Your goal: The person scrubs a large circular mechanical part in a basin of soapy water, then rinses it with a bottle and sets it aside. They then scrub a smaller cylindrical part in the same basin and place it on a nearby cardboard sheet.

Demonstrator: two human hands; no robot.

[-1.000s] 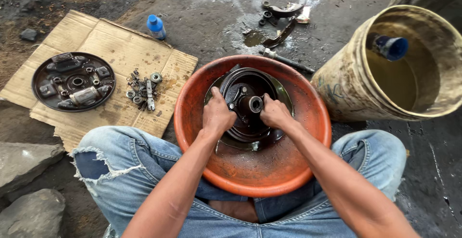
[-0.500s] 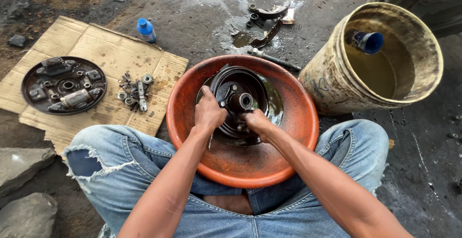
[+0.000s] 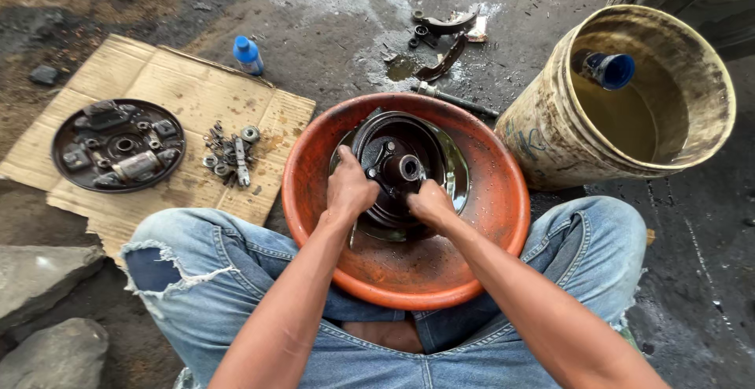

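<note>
Cardboard sheet (image 3: 169,90): brown, flattened on the ground, left of the orange basin (image 3: 487,224).
Backing plate (image 3: 118,145): dark, round, greasy, on the cardboard, far left of the basin.
Small parts (image 3: 230,157): nuts, washers and a bolt in a loose heap on the cardboard, between the plate and the basin.
Bottle (image 3: 248,55): small, blue cap, standing just off the cardboard's far edge, up-left of the basin.
Left hand (image 3: 350,192): inside the basin, fingers curled and pressed onto the left rim of the brake drum (image 3: 401,170).
Brake drum: black, round, lying wet in the middle of the basin, hub upward.
Right hand (image 3: 429,200): inside the basin, fingers closed together on the drum's near side, just below the hub.
Brake shoes (image 3: 444,39): curved metal pieces lying in a wet patch on the ground beyond the basin.
Bucket (image 3: 550,137): dirty cream plastic, right of the basin, tilted, holding murky liquid and a blue cup (image 3: 607,69).
</note>
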